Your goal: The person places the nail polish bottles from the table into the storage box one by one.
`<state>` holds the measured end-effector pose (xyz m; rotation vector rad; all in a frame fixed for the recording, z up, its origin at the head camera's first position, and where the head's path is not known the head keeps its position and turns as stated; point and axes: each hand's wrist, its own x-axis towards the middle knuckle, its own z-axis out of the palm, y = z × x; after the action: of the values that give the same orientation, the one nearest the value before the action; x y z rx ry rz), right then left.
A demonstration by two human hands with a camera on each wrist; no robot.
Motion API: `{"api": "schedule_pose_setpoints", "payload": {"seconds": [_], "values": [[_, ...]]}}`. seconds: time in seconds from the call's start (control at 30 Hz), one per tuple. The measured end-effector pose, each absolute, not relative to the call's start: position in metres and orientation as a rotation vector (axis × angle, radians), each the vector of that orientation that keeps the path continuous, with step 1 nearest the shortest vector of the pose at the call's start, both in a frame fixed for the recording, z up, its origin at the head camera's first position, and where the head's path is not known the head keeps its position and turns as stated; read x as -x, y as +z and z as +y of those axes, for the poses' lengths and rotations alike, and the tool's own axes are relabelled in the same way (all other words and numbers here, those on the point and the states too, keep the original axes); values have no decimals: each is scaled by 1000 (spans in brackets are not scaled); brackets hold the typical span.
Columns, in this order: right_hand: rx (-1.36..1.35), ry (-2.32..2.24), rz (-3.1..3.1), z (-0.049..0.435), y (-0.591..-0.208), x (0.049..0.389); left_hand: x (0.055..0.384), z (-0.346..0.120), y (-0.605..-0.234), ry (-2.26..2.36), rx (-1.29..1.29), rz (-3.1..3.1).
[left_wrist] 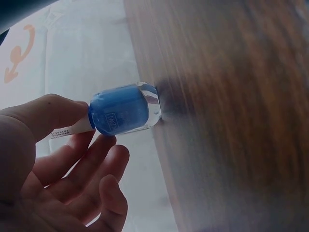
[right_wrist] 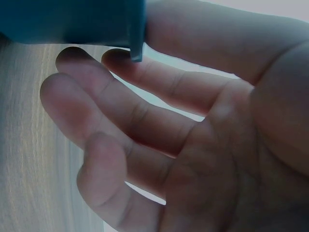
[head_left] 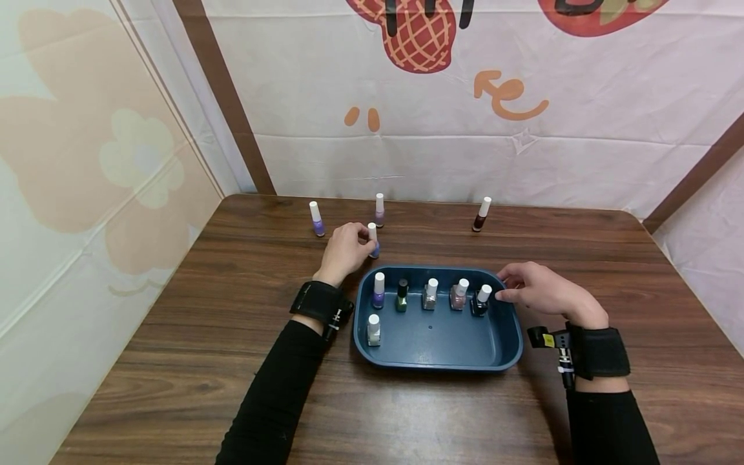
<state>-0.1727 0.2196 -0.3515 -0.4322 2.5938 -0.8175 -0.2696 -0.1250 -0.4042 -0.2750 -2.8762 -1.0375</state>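
Note:
My left hand (head_left: 347, 250) pinches a blue nail polish bottle (left_wrist: 120, 108) by its white cap between thumb and fingers, just beyond the tray's far left corner. The bottle's glass base is right at the wooden tabletop. On the right, my right hand (head_left: 546, 289) grips the rim of the dark blue tray (right_wrist: 67, 21), thumb on one side and fingertips beneath the edge. Inside the tray, a back row holds purple (head_left: 378, 299), green (head_left: 402, 302), silvery (head_left: 429, 301), pinkish (head_left: 457, 301) and black (head_left: 479, 307) polish bottles. A whitish bottle (head_left: 374, 336) stands in front at the left.
Along the table's back stand a violet bottle (head_left: 318, 226), a mauve bottle (head_left: 380, 217) and a dark red bottle (head_left: 479, 223). Behind them hangs a printed white cloth (head_left: 314, 165), with another cloth (head_left: 75, 213) along the left side.

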Motion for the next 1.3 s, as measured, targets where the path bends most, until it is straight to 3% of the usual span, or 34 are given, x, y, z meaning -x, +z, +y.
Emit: {"api": "schedule_pose_setpoints", "payload": {"seconds": [1.3], "values": [[421, -823, 2579, 220, -351, 171, 249, -120, -371, -1001, 448, -2804]]}}
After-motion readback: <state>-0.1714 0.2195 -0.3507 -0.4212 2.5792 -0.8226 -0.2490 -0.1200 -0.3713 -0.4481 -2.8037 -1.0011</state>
